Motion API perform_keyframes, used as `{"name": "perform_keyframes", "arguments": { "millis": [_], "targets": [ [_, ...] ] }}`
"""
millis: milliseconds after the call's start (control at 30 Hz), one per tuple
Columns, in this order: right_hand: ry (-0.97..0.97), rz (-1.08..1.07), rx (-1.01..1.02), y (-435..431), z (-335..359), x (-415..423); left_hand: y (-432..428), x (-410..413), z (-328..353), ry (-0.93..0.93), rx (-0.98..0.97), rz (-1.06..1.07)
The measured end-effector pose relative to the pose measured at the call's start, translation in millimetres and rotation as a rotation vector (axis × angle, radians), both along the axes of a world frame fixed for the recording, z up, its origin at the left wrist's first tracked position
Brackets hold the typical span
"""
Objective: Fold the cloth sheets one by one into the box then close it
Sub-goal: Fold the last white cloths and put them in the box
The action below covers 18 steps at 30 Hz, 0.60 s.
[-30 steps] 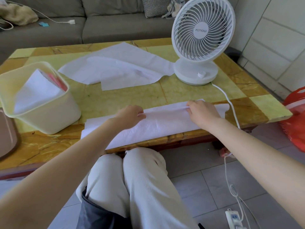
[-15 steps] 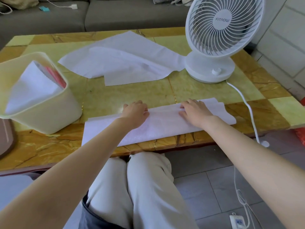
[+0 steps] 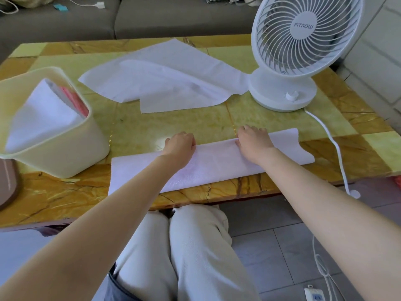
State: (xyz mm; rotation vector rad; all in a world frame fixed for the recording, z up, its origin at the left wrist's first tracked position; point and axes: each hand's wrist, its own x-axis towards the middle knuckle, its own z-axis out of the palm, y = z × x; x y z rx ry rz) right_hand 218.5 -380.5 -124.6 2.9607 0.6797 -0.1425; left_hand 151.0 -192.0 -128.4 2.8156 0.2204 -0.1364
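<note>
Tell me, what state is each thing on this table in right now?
Folded cloth, folded into a long strip at the near table edge.
Left hand, gripping the strip's far edge.
Right hand, gripping the same edge.
Loose sheets, unfolded, overlapping, farther back.
Box, open, white cloth inside.
Fan, upright; spinning cannot be told.

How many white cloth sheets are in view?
4: near sheet under left hand and right hand, two overlapping sheets by the fan, one sheet in the box. More may be hidden.

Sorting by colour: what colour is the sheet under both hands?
White, plain; the cloth sheet shows best in the head view.
</note>
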Motion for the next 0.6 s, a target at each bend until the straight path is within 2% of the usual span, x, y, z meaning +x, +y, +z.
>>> {"name": "perform_keyframes", "arguments": {
  "millis": [233, 333, 467, 600],
  "targets": [
    [-0.078, -0.029, -0.040, 6, -4, -2, 2, 1, -5, -0.040, -0.021, 0.019],
    [-0.101, 0.047, 0.100, 18, -1, -18, 1, 2, -7, -0.079, 0.006, 0.019],
    [0.056, 0.215, 0.321, 48, -5, -59, -4, 0, -11, -0.111, 0.050, 0.018],
    [0.156, 0.224, 0.382, 59, -22, -74, -6, -14, -8, -0.126, 0.253, -0.041]
  ]
}}
